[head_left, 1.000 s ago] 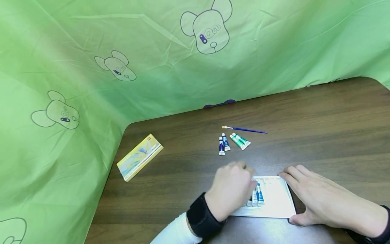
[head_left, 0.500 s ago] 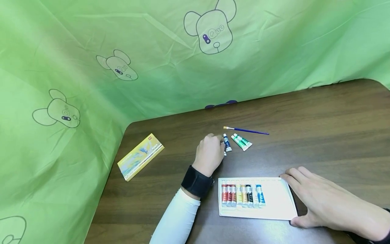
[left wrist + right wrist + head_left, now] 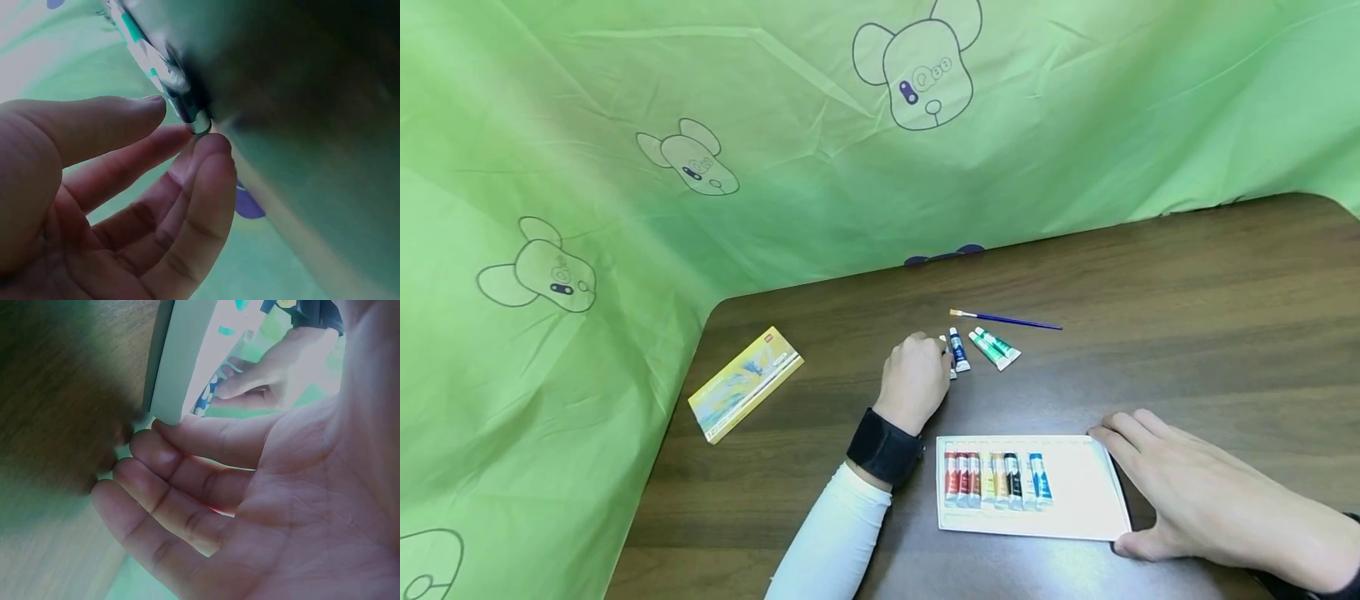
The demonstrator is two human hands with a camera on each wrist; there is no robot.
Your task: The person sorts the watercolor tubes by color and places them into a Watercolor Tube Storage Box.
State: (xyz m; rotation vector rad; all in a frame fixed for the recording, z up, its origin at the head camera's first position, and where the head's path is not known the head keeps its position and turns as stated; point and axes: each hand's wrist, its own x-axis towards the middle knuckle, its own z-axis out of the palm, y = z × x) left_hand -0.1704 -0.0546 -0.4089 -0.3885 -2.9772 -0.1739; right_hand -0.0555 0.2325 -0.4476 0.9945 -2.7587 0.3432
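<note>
White-sleeved left arm [image 3: 835, 529] extends forward, hand [image 3: 915, 379] curved beside paint tubes [image 3: 958, 351].

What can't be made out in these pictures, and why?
- Head view: most of the small white-ended paint tube, behind the left hand.
- Head view: fine print on the flat yellow cardboard box, too small.
- Left wrist view: whether that hand grips the tube, through blur and shadow.
- Right wrist view: far end of the white rectangular tray, cut off by the top edge.
</note>
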